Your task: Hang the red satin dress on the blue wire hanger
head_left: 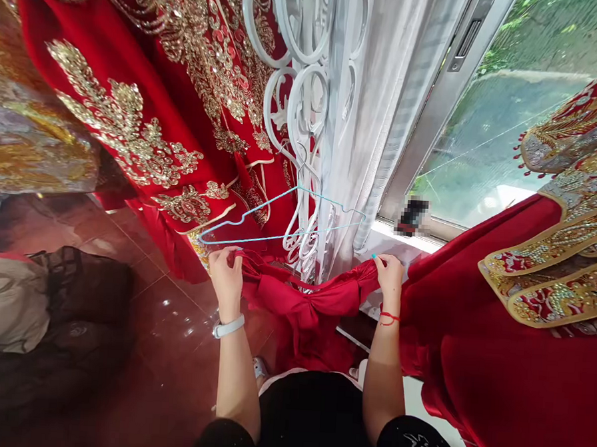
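Our left hand and right hand had their fingers clenched on a red satin garment, just below the ends of a pale blue wire hanger, before a white scrollwork window grille.

Glossy red satin; thin smooth-coated wire hanger (pale blue, faintly shiny); polished floor tiles
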The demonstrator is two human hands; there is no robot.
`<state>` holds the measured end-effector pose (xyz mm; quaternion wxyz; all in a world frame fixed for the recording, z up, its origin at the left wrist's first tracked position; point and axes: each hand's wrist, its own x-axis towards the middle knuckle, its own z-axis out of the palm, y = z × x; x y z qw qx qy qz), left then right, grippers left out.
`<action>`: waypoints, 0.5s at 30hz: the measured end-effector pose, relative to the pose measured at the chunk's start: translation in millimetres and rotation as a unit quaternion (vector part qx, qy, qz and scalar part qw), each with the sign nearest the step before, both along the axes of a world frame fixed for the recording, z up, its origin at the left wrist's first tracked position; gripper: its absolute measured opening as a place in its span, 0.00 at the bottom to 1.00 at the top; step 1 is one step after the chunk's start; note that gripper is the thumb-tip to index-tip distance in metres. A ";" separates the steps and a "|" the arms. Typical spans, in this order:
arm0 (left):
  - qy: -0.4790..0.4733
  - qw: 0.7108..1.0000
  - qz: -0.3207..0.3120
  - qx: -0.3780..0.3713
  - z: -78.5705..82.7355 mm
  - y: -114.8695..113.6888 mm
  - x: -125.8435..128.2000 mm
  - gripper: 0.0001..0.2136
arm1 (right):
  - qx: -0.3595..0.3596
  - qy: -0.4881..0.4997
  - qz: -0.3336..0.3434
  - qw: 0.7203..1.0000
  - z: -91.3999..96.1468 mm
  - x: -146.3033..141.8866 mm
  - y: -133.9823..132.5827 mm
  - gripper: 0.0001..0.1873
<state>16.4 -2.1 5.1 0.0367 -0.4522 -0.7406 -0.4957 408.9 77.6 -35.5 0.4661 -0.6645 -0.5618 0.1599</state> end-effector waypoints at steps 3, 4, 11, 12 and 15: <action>0.037 0.998 0.052 -0.022 -3.7 -3.6 -1.3 0.07 | -0.024 -0.040 -0.009 0.999 -2.1 -1.4 -1.0 0.14; 0.039 0.997 0.058 -0.027 -5.3 -4.0 -1.5 0.07 | -0.033 -0.057 -0.025 0.998 -1.9 -2.3 -2.0 0.15; -0.021 0.998 -0.008 -0.065 -5.4 -5.5 2.3 0.13 | -0.063 -0.056 -0.014 0.996 -1.2 -4.8 -2.7 0.12; -0.038 0.996 -0.024 -0.077 -3.7 -6.3 3.0 0.14 | -0.061 -0.042 -0.017 0.997 -2.1 -4.0 -1.5 0.12; -0.107 0.981 -0.093 -0.132 1.0 -7.5 4.0 0.17 | -0.049 0.050 0.006 0.998 -5.0 -3.8 2.4 0.13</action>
